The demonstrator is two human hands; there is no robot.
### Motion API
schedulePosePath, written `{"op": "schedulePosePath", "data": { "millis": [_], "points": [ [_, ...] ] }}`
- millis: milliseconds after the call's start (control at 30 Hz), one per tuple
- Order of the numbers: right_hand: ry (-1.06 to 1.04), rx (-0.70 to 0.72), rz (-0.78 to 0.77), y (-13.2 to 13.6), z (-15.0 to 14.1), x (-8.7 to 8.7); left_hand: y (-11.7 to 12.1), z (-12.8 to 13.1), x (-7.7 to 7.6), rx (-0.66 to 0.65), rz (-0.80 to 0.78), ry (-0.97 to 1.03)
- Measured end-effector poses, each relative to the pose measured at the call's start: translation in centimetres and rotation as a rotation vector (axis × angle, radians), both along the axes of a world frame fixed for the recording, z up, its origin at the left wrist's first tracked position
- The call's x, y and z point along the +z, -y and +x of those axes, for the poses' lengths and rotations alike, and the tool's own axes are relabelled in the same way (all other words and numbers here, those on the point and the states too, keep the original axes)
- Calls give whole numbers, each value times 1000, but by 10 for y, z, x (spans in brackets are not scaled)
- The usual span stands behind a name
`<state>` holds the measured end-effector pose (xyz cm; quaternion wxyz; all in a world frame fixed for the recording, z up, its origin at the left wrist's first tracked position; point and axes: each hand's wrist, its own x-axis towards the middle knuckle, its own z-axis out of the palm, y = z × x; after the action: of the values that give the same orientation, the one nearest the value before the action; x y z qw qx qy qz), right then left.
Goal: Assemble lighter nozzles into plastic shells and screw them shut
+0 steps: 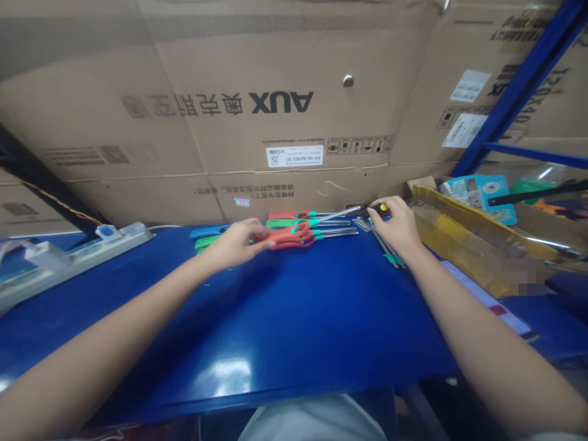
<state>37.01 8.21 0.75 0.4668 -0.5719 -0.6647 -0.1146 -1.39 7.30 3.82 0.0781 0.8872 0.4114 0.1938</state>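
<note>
So that their steel nozzles lie one way, it seems, green and red plastic lighters are ranged along the far edge of the glossy blue table; a red lighter is grasped by the left hand, a black-handled screwdriver clenched in the right hand beyond them.

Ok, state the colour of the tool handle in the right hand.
The handle is black and yellow, head view.

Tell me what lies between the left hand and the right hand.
The head view shows a red utility lighter and a green utility lighter there.
</note>
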Motion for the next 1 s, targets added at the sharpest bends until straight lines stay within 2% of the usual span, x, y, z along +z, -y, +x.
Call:
{"op": "schedulePosePath", "data": {
  "millis": [67, 233, 433, 667, 1000],
  "points": [
    [15, -16, -58, -1, 1, -2, -20, -3, 1, 67, 58, -13],
    [82, 1, -196, -4, 1, -12, -63, 10, -6, 92, 96, -47],
    [214, 11, -449, -4, -4, -28, -94, 33, -18, 100, 129, -54],
    [323, 17, -625, 0, -5, -29, -98, 40, -22, 121, 163, -42],
    [398, -2, -630, 5, -9, -29, -90, 44, -17, 172, 202, -89]
  ]
}}
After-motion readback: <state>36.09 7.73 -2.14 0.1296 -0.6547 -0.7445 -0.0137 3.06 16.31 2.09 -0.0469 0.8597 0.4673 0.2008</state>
